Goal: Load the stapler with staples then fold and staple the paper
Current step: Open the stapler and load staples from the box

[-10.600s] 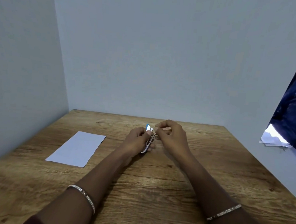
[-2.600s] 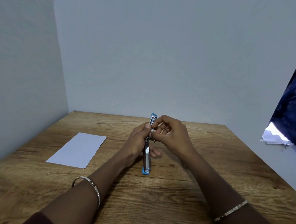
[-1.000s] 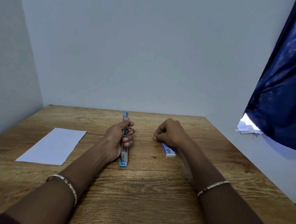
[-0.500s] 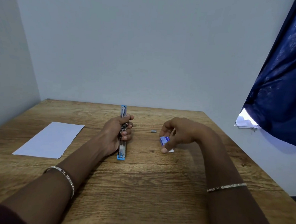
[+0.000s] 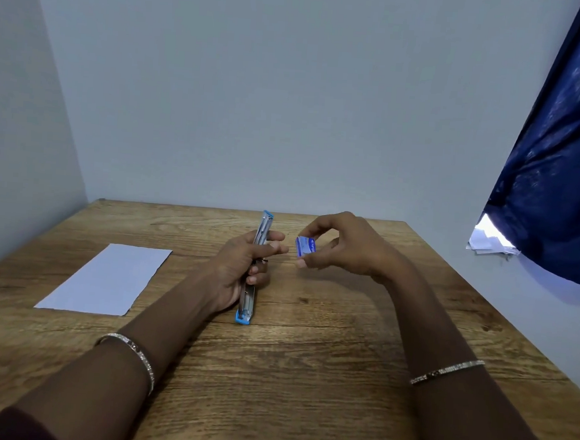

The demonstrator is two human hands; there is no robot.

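My left hand (image 5: 244, 268) grips a blue and silver stapler (image 5: 248, 303) swung fully open into one long strip, its near end resting on the wooden table (image 5: 305, 375) and its far end tilted up. My right hand (image 5: 341, 247) holds a small blue and white staple box (image 5: 303, 246) pinched between thumb and fingers, lifted just off the table, a short gap to the right of the stapler. A white sheet of paper (image 5: 106, 279) lies flat on the left side of the table, untouched.
Grey walls close in the table at the back and left. A dark blue curtain (image 5: 559, 170) hangs at the right, with white papers (image 5: 489, 240) under its lower edge. The table's right edge runs diagonally past my right forearm.
My right hand left the stapler, reached to the staple box on the table, picked it up and brought it up beside the stapler. My left hand kept holding the open stapler.
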